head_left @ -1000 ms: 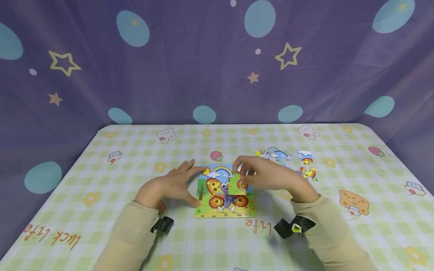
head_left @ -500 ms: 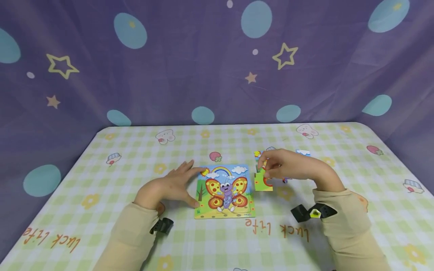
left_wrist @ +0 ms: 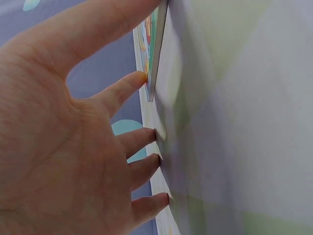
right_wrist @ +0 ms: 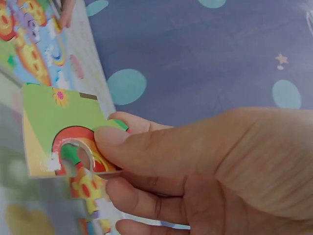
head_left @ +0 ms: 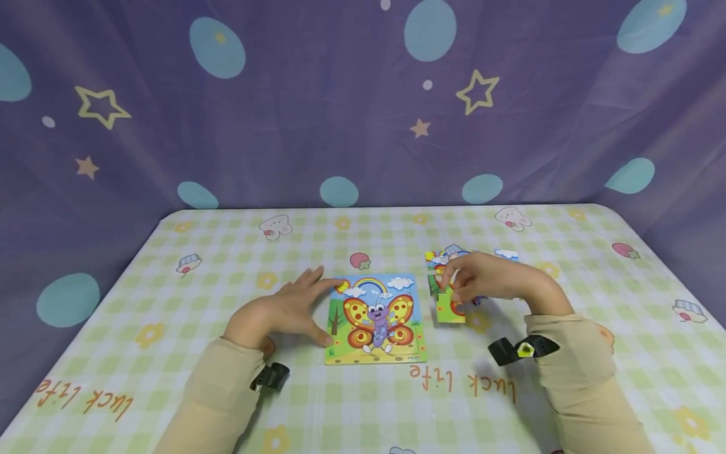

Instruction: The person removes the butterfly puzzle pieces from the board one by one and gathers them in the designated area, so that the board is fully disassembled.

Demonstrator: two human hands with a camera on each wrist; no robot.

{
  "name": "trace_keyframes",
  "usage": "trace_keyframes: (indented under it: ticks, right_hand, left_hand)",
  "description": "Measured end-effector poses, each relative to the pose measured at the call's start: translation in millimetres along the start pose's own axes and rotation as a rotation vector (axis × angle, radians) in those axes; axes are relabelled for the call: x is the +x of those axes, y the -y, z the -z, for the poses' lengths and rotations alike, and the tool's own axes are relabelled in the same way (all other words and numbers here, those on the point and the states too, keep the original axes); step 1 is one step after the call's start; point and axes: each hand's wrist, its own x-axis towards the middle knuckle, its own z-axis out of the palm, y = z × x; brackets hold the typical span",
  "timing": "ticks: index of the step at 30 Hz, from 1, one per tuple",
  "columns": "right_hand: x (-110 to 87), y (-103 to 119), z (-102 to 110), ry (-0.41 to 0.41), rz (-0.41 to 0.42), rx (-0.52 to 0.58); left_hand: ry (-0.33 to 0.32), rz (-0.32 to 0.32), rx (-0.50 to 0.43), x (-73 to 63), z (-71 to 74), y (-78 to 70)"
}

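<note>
A square butterfly puzzle board (head_left: pixel 374 284) lies on the table, its picture fully in view. My left hand (head_left: pixel 286 310) rests at the board's left side, fingers spread, with thumb and index fingertip at its edge. In the left wrist view the board's edge (left_wrist: pixel 157 54) shows beside those fingertips. My right hand (head_left: pixel 490 277) pinches a green puzzle piece (right_wrist: pixel 39 127) between thumb and fingers, held raised right of the board. The piece carries a small pink flower, part of a red-orange wing and a rounded notch.
Several other puzzle pieces (head_left: pixel 433 258) lie on the table behind the right hand, partly hidden by it. A cloud piece (head_left: pixel 507 255) shows beyond the wrist. The checked tablecloth (head_left: pixel 363 410) reaches back to a purple curtain (head_left: pixel 317 126).
My right hand has moved right with the puzzle piece, from over the board to beside the loose pieces, uncovering the butterfly's right wing. My left hand has stayed at the board.
</note>
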Motion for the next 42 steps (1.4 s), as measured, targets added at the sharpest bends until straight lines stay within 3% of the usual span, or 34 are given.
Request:
trace_keyframes:
  ticks: [8, 12, 18, 31, 36, 42]
  right_hand:
    - [7.8, -8, -6, 0.026, -0.021, -0.037]
    - [10.2, -9, -9, 0.014, 0.005, -0.084]
    - [11.8, -8, -11, -0.028, -0.026, -0.155]
    - [13.8, -7, -11, -0.062, -0.07, -0.127]
    - [12.0, -4, -12, -0.076, -0.041, -0.105]
    - [18.9, 8, -23, -0.076, 0.03, -0.17]
  left_hand:
    - [0.004, -0.005, -0.001, -0.3, -0.3, 0.2]
    - [-0.002, -0.011, -0.005, 0.2, -0.2, 0.5]
    - [-0.004, -0.012, -0.007, 0.8, 0.0, 0.5]
    - [-0.002, -0.008, 0.004, 1.3, 0.3, 0.7]
    - [0.003, -0.004, 0.009, 0.4, 0.4, -0.1]
    - [0.003, -0.003, 0.001, 0.9, -0.2, 0.5]
